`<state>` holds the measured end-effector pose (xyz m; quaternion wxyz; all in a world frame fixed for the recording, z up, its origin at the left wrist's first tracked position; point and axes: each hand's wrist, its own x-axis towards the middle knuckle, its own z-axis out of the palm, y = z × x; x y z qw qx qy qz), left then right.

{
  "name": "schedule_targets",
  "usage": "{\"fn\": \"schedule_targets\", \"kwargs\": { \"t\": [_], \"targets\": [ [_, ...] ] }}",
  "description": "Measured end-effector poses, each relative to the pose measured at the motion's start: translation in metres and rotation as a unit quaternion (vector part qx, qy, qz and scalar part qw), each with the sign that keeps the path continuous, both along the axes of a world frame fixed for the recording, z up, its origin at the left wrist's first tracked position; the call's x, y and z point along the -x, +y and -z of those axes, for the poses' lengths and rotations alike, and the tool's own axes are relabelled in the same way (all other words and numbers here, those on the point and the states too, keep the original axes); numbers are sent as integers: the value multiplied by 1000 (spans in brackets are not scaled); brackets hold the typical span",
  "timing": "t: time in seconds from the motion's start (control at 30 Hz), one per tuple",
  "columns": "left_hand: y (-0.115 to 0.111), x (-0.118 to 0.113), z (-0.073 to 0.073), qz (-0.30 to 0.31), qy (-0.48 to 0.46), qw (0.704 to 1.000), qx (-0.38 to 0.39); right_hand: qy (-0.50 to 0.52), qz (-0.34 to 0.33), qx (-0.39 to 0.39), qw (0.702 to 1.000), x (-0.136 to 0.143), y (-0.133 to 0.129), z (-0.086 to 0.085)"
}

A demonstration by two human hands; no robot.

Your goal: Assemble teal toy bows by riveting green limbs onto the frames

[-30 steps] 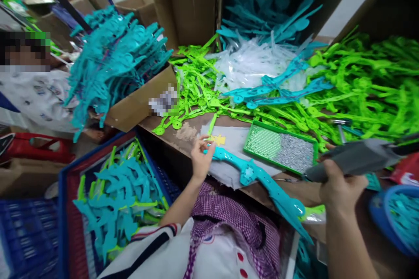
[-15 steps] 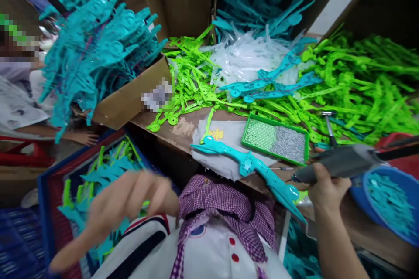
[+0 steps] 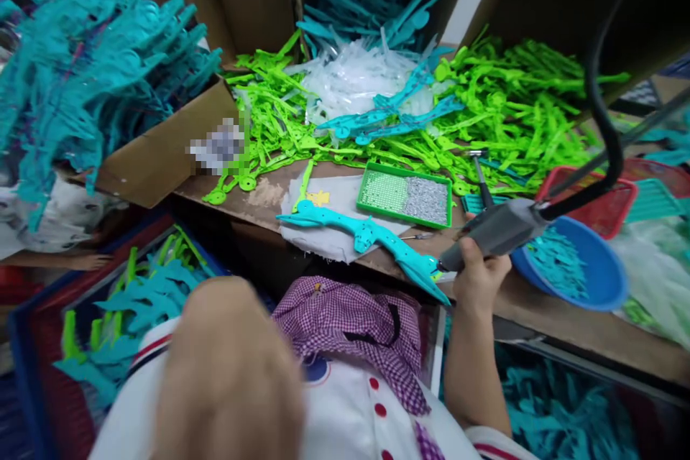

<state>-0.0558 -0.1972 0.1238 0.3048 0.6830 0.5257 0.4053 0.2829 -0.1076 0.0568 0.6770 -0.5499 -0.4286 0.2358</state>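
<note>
My right hand (image 3: 479, 269) is wrapped round a grey electric screwdriver (image 3: 493, 230). The tool's tip is at the right end of a long teal bow-shaped plastic part (image 3: 371, 233); I cannot tell whether it touches. That part lies along the table's front edge, partly on a grey cloth (image 3: 328, 248). Close to the camera, in front of my chest, my left hand (image 3: 231, 374) is blurred, its fingers smeared and hidden. A green tray (image 3: 360, 190) of small silvery pieces sits just behind the teal part.
Lime-green strips (image 3: 517, 100) and clear plastic pieces (image 3: 356, 75) are heaped behind. A cardboard box (image 3: 162, 147) of teal parts stands left, above a blue crate (image 3: 24, 352). At right are a hammer (image 3: 484, 183), a blue bowl (image 3: 612, 280) and a red basket (image 3: 598, 223).
The view has turned right, so the table appears farther left. My left hand has come from over the crate to before my chest. The screwdriver tip is nearer the teal part's right end.
</note>
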Motion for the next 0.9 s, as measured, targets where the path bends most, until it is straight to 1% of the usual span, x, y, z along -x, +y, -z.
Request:
{"fn": "schedule_targets", "kwargs": {
  "t": [0.03,0.07,0.1,0.13,0.17,0.2,0.27,0.3,0.37,0.43,0.5,0.57,0.7,0.8,0.9],
  "targets": [
    [19,-14,7,59,209,973,-72,-7,12,-4,1000,0,1,-1],
    [40,-30,16,166,233,952,-107,-17,20,-6,1000,1,2,-2],
    [61,-48,26,260,214,935,-113,-29,22,-6,999,1,5,-4],
    [82,-66,39,299,200,927,-108,-39,21,-5,999,1,8,-6],
    [100,-84,52,324,201,917,-113,-48,18,-4,999,1,11,-9],
    [116,-100,65,353,221,901,-121,-55,14,-4,998,1,15,-12],
    [139,-126,90,386,277,873,-114,-63,9,-4,998,0,22,-18],
    [148,-135,100,399,299,859,-112,-67,5,-4,998,-1,26,-21],
    [161,-144,113,420,322,841,-109,-75,-7,-5,997,-4,34,-27],
    [172,-147,119,439,317,833,-112,-77,-26,-11,997,-5,42,-33],
    [183,-145,122,454,303,830,-114,-73,-40,-20,996,-6,52,-38],
    [194,-143,125,452,286,838,-111,-68,-47,-24,996,-6,62,-43],
    [206,-139,135,418,246,870,-87,-90,-58,-32,994,-7,76,-49],
    [207,-138,141,408,230,880,-78,-117,-68,-28,990,-9,72,-47],
    [206,-140,143,403,224,884,-76,-135,-65,-5,989,-12,59,-39]
  ]
}}
